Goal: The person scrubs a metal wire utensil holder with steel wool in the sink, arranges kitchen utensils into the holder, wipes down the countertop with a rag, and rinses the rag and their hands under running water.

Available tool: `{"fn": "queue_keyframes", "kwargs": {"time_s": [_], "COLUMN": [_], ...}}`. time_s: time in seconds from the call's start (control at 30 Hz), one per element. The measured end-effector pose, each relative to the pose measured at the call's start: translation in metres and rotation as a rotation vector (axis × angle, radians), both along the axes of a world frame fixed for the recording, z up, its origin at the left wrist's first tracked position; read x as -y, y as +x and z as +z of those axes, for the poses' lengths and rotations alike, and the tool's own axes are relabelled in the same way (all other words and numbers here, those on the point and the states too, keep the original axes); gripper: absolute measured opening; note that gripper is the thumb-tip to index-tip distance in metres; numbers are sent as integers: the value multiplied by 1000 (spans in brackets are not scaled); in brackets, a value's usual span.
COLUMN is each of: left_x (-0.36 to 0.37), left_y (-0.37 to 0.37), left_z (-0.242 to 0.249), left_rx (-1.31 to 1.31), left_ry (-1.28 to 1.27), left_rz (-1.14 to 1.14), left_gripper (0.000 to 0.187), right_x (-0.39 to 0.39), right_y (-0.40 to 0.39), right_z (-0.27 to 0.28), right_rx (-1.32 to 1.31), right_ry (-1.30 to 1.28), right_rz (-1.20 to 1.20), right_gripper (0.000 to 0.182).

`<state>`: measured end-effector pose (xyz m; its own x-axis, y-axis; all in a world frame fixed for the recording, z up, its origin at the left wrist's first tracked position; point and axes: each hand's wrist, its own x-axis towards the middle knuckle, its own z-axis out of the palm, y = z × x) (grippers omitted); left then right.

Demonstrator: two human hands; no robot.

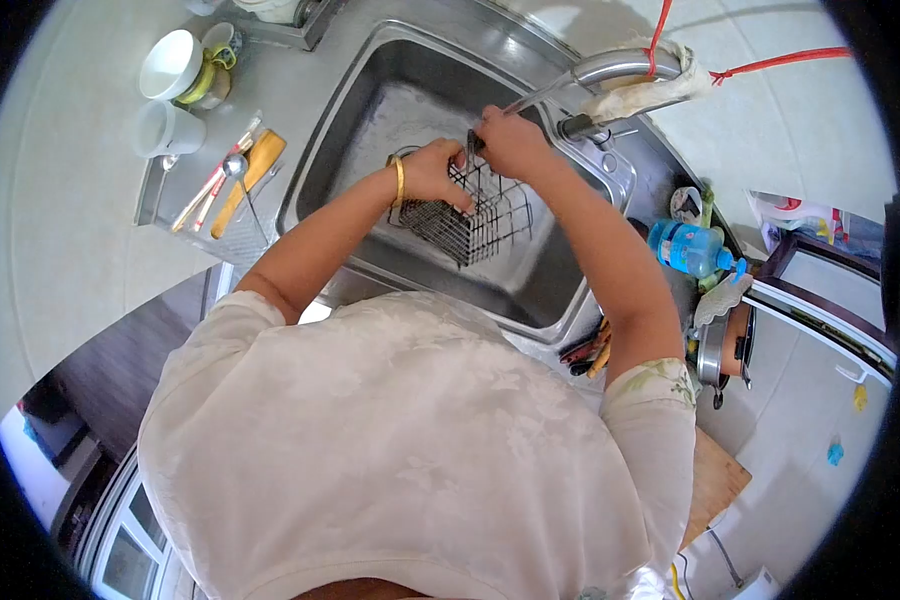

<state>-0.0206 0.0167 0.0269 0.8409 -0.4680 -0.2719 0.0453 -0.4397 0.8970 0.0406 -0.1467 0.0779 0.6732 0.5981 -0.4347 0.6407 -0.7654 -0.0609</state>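
Note:
In the sink (315,160), a black wire rack (470,228) with a mesh side and open bars is held tilted above the basin floor. My left hand (436,172), with a gold bangle at the wrist, grips the rack's upper left part, thumb and fingers on its wires. My right hand (513,146) is closed at the rack's far upper end, around a dark upright part of it; the fingertips are partly hidden. Just beyond that hand, the faucet (615,68) reaches over the sink with cloth wrapped on it, and a thin stream seems to run toward the fingers.
Left of the sink lie a wooden spatula (250,180), chopsticks and a ladle (235,166), beside a white cup (168,130) and a white bowl (170,65). On the right stand a blue bottle (685,247) and a metal pot (712,350). Red cord (780,62) ties the faucet.

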Motion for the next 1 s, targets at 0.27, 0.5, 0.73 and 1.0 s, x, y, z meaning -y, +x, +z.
{"fn": "queue_keyframes", "kwargs": {"time_s": [0.27,0.5,0.73,1.0], "left_x": [-28,-18,-3,2], "left_y": [28,32,28,35], "left_z": [11,19,15,6], "left_rx": [4,52,134,151], "left_ry": [-3,-31,-162,-184], "left_rz": [67,36,30,-30], "left_gripper": [67,66,60,60], "right_x": [2,36,18,47], "right_y": [13,19,22,22], "right_z": [-3,2,17,-35], "right_rx": [218,-35,-77,16], "right_ry": [875,621,339,787], "right_rz": [-656,-362,-426,-358], "right_gripper": [28,32,25,23]}}
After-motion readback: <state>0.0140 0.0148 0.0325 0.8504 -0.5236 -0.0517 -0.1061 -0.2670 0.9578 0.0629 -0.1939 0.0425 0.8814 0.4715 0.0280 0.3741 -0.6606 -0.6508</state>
